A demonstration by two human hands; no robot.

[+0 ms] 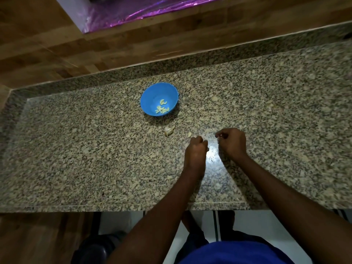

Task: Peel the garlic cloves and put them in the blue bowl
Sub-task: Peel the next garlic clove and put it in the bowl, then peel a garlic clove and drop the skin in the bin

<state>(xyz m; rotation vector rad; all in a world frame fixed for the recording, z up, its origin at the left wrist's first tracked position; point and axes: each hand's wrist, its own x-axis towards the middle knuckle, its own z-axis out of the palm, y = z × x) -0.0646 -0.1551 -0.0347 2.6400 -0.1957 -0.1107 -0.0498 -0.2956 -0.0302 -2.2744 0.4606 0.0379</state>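
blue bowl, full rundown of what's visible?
The blue bowl is round, plain and matte, plastic by the look of it, with a smooth rim and no markings. It stands upright on the speckled granite counter, toward the back edge, casting a shadow on its near side. Several pale peeled garlic cloves lie at its bottom, leaving it mostly unfilled. Neither hand touches it; a partial garlic bulb lies on the counter just in front, apart from it.

Counted on granite countertop [95, 149]: one blue bowl [150, 96]; about seven peeled garlic cloves [162, 109] inside, exact number unclear. One partial garlic bulb [169, 130]. One loose clove or skin scrap [189, 134]. Two hands: left hand [197, 147], right hand [231, 141].
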